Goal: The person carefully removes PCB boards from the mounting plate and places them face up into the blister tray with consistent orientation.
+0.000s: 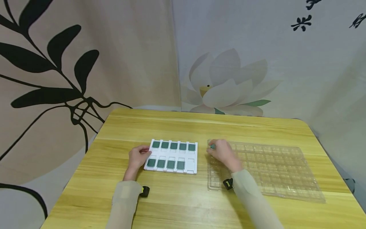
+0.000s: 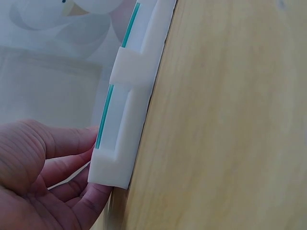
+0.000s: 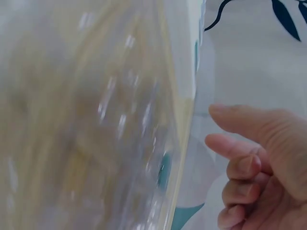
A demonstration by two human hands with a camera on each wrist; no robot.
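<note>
My left hand (image 1: 139, 156) grips the left end of a white tray (image 1: 171, 155), thumb on the upper edge and fingers along its side. In the left wrist view, dark green square plates (image 2: 104, 117) sit edge-on in the tray. Two rows of these plates (image 1: 173, 146) fill its pockets, except a bare pocket (image 1: 190, 164) at the near right corner. My right hand (image 1: 223, 152) is over the far left corner of a clear plastic tray (image 1: 280, 171). One green piece (image 3: 164, 170) lies in that tray near the fingers; thumb and forefinger are apart with nothing between them.
Both trays lie on a wooden table (image 1: 177, 203), with a strip of bare wood between them. A patterned curtain (image 1: 137, 57) hangs behind the table's far edge. Black wrist cameras (image 1: 145, 191) are strapped at both sleeves.
</note>
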